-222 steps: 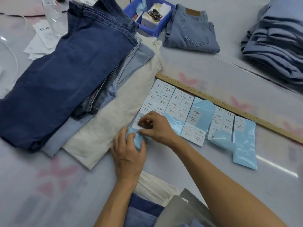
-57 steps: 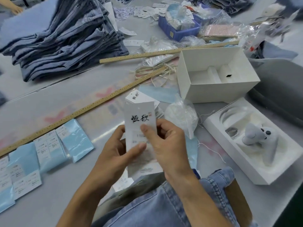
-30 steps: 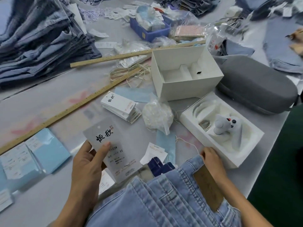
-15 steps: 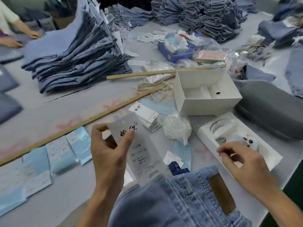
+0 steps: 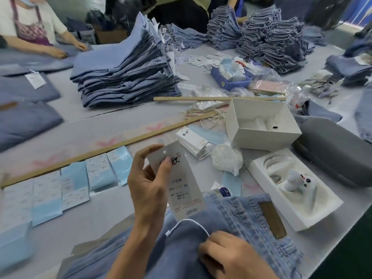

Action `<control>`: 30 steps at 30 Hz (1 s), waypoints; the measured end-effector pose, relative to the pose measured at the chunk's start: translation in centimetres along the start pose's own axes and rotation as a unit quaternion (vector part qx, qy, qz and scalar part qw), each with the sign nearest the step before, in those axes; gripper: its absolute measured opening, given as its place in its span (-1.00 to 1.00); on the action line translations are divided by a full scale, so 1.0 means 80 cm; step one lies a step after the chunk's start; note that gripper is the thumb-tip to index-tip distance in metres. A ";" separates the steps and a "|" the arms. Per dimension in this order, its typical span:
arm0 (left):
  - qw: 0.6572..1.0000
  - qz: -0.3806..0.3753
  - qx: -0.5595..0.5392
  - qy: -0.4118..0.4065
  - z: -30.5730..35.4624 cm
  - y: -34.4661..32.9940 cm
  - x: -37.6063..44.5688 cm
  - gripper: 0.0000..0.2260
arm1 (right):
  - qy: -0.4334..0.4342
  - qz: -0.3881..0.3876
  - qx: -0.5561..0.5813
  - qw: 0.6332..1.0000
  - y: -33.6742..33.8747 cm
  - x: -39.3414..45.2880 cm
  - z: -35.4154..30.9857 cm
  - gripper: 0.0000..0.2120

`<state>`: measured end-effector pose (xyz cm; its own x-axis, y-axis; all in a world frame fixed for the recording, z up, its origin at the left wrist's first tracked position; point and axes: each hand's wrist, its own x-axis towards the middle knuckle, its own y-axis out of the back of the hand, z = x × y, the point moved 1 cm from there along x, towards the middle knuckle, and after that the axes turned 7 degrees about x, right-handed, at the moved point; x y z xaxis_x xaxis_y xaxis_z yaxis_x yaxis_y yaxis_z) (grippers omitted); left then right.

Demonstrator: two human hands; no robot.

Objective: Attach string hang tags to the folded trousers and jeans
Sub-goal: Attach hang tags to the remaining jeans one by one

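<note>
Now | left hand (image 5: 148, 188) pinches hang tag (image 5: 182, 186) | right hand (image 5: 231, 256) pinches string (image 5: 189, 221) over jeans (image 5: 237, 216)

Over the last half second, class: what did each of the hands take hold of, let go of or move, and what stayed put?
The right hand came back from near the white tray to the jeans and now pinches a white string. The left hand kept hold of the hang tag, still upright. The tag stack and ruler stayed put.
</note>
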<state>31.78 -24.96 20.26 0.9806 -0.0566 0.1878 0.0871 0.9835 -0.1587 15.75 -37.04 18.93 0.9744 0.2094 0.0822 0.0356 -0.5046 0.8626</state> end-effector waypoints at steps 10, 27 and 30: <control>1.000 0.011 0.012 0.026 0.013 0.028 -0.031 -0.78 | 0.016 0.083 0.025 0.996 -0.011 0.002 -0.022 -0.84; 0.997 0.069 0.013 -0.014 0.020 0.070 -0.020 -0.82 | -0.079 0.263 0.372 0.887 0.036 0.003 -0.038 -0.80; 0.999 0.018 0.027 -0.022 0.020 0.065 -0.024 -0.84 | -0.054 0.258 0.366 0.892 0.045 0.011 -0.037 -0.83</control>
<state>30.06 -19.48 20.65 0.9739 -0.0154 0.2264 0.0421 0.9926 -0.1135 16.06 -36.18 23.57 0.9172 -0.2709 0.2923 -0.3268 -0.9310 0.1628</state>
